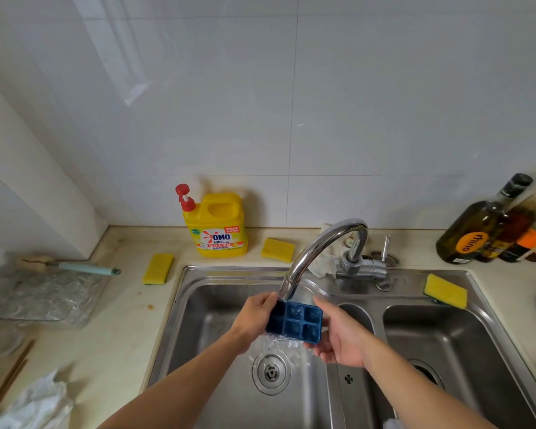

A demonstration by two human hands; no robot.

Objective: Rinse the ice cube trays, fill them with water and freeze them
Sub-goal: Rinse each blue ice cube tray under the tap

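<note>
left hand (255,317) grips blue tray (294,324) at its left end, fingers hidden behind it. tray sits under tap (321,246), over left basin (211,335), water spilling off. right hand (338,339) cups the right end, fingers hidden beneath.

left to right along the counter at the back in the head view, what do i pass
teal-handled brush → yellow sponge → yellow detergent bottle → second yellow sponge → faucet lever → dark oil bottle

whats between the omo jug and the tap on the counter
A yellow sponge lies on the counter between the jug and the tap, touching neither; the head view shows it.
</note>
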